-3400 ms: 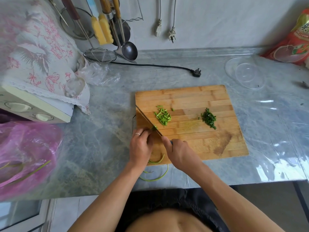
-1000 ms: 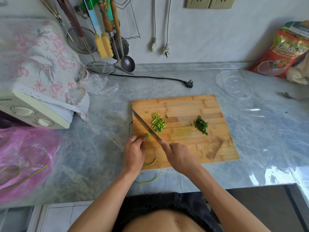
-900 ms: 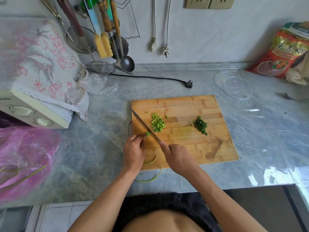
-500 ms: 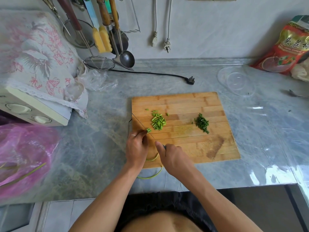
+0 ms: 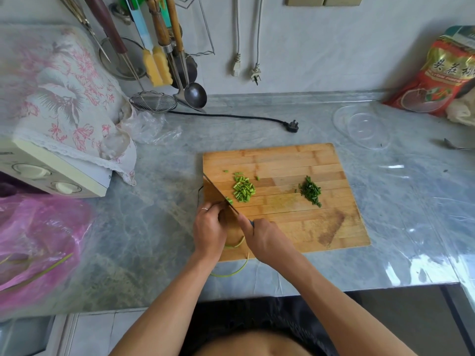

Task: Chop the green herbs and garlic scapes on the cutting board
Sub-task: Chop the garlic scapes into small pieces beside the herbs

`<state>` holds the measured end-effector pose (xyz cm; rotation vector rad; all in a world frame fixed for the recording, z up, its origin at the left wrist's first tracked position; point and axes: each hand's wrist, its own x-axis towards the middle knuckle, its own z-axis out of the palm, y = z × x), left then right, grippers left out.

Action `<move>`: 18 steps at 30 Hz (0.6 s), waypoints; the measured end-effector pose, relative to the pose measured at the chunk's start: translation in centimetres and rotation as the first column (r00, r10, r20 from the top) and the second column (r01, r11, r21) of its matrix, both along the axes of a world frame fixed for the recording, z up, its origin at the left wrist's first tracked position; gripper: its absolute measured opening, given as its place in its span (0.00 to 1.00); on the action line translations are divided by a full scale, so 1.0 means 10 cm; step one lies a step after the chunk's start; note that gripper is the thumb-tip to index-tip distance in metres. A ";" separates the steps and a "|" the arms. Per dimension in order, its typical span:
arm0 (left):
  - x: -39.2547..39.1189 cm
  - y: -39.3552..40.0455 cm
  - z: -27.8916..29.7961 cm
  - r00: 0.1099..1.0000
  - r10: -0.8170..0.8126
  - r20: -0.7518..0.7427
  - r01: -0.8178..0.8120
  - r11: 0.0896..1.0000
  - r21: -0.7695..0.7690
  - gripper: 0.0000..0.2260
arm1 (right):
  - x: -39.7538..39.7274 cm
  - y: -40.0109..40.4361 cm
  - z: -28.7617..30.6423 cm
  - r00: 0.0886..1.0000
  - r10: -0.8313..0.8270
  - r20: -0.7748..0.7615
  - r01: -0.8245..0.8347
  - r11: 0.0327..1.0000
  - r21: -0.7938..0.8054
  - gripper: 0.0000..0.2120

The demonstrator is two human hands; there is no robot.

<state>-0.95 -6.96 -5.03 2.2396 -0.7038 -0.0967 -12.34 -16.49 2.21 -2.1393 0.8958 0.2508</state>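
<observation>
A wooden cutting board lies on the grey marble counter. On it sit a heap of pale green cut scape pieces and a smaller heap of dark chopped herbs. My left hand holds a garlic scape down at the board's near left corner; its curled tail hangs over the front edge. My right hand grips the handle of a knife, whose blade runs diagonally to the board's left edge, right beside my left fingertips and a fresh cut piece.
A cream appliance under a floral cloth stands at the left, with a pink plastic bag in front. Utensils and a wire skimmer hang at the back. A black plug, clear plastic lid and red packet lie behind the board.
The knife has come down again beside my left fingers and the cut heap has grown a little. Both hands stay at the board's near left corner; the view shifted slightly.
</observation>
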 end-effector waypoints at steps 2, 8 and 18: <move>-0.01 0.00 0.00 1.000 0.009 0.012 -0.009 1.000 -0.007 0.11 | -0.11 0.01 0.03 1.000 -0.014 -0.008 0.015 1.000 0.014 0.29; 0.01 -0.01 -0.01 1.000 0.019 0.018 -0.019 1.000 -0.013 0.09 | 0.17 0.03 -0.01 1.000 -0.021 0.023 0.021 1.000 0.005 0.31; 0.01 -0.02 -0.04 1.000 0.025 0.006 -0.025 1.000 -0.016 0.08 | 0.16 0.04 -0.04 1.000 -0.003 0.001 0.003 1.000 -0.011 0.31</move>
